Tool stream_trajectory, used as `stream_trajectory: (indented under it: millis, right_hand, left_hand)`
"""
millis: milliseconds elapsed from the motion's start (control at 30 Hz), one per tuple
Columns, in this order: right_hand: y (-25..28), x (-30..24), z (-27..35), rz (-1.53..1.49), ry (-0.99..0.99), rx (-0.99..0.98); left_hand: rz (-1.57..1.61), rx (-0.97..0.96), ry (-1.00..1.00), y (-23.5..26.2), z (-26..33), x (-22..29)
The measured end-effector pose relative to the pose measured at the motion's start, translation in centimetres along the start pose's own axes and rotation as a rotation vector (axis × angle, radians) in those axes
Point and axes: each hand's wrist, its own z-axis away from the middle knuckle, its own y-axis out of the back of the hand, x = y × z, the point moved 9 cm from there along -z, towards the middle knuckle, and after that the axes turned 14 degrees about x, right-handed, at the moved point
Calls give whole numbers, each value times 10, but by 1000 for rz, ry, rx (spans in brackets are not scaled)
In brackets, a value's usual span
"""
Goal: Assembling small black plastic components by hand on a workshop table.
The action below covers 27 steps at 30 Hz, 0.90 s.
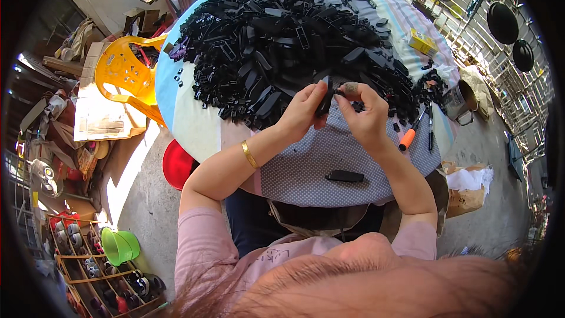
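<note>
Bent over a round table (197,141) heaped with glossy dark pieces, a person in a pink T-shirt (207,237) works a slim black part (324,105) between two bare hands, held up just past the near edge of the pile (276,41). The left hand (308,106) has its grip closed on the part, thumb on one side and fingers on the other; the right hand (366,115) has a narrow grip, thumb and forefinger pinched at the part's right side, though whether a separate small bit sits there is too small to tell. The part looks like moulded plastic and would probably feel light and stiff, with a smooth skin apt to slide under dry fingertips. Its long flanks appear the safest hold, near the middle; any thin ends or clips, judging by the frame-like pieces in the pile, could snap under a hard squeeze. A similar lone piece (345,176) lies flat on the dotted cloth (300,174) nearer the person's body, its rounded sides well placed for a pinch. To the right rest an orange-handled tool (407,139) and a dark pen (431,131), near a metal mug (461,101).
</note>
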Motion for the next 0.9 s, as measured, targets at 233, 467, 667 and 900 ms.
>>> stream_trajectory:
  millis: [233, 467, 667, 900]
  right_hand:
    - [-8, -19, 3, 199, 216, -101]
    - [-16, -10, 7, 193, 137, -234]
    - [-32, -14, 29, 458, 437, -440]
    - [-36, -12, 37, 364, 362, -464]
  left_hand:
    - [-50, 13, -82, -1, 2, 0]
    - [-477, 185, -413, 7, 4, 27]
    - [-603, 203, -402, 7, 4, 25]
    - [-406, 282, -492, 12, 9, 21]
